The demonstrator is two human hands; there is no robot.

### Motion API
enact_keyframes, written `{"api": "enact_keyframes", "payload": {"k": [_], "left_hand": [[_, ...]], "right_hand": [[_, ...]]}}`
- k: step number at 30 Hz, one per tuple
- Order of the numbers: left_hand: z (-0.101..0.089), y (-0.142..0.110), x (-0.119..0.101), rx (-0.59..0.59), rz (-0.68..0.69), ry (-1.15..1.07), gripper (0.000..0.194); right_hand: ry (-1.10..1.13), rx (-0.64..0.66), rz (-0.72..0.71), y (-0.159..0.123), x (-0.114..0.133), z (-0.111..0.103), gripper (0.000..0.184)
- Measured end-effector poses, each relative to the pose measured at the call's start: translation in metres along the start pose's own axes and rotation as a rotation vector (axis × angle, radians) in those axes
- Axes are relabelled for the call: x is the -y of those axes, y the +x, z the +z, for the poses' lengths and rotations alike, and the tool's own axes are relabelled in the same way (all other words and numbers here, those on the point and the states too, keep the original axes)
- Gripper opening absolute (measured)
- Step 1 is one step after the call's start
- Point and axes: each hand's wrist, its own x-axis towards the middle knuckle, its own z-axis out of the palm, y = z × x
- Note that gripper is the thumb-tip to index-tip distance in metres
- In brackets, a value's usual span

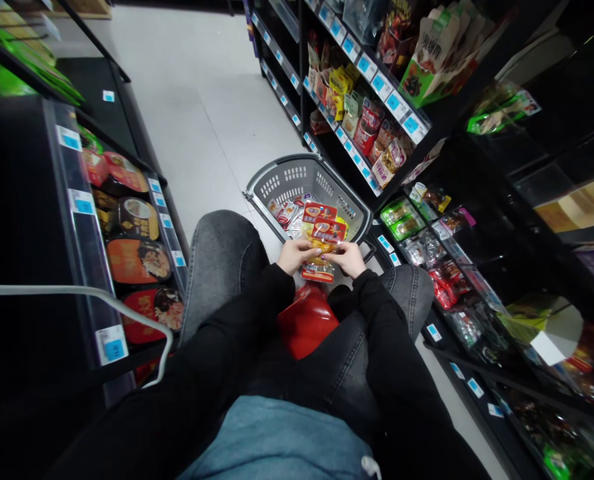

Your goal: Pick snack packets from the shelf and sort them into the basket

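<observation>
Pinching red-topped packets (329,231) at twelve o'clock, the left hand (295,256) and right hand (349,259) sit at the near side of the basket (311,179), where other packs (289,213) already lie, so handling seems partway, these unreleased, with shelves (344,139) at one o'clock beyond.

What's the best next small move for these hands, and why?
Probably ease the held packets forward over the basket before loosening either grip: the left hand and right hand both pinch them, and their lower end appears to hang on the person's side of its near rim.
</observation>
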Motion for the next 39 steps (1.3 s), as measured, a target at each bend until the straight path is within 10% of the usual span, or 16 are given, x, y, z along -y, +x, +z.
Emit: {"api": "enact_keyframes", "payload": {"k": [10, 18, 27, 39], "left_hand": [[0.005, 0.0, -0.003, 0.101, -0.12, -0.082, 0.042], [0.002, 0.002, 0.004, 0.105, -0.074, 0.036, 0.034], [0.001, 0.002, 0.005, 0.067, -0.102, 0.002, 0.038], [0.003, 0.0, 0.012, 0.175, -0.181, -0.062, 0.048]], "right_hand": [[0.077, -0.187, -0.039, 0.0, 0.001, 0.002, 0.025], [0.055, 0.042, -0.013, 0.002, 0.003, -0.01, 0.04], [-0.207, -0.065, -0.049, 0.003, -0.006, -0.009, 0.03], [0.027, 0.029, 0.024, 0.003, 0.0, -0.009, 0.042]]}}
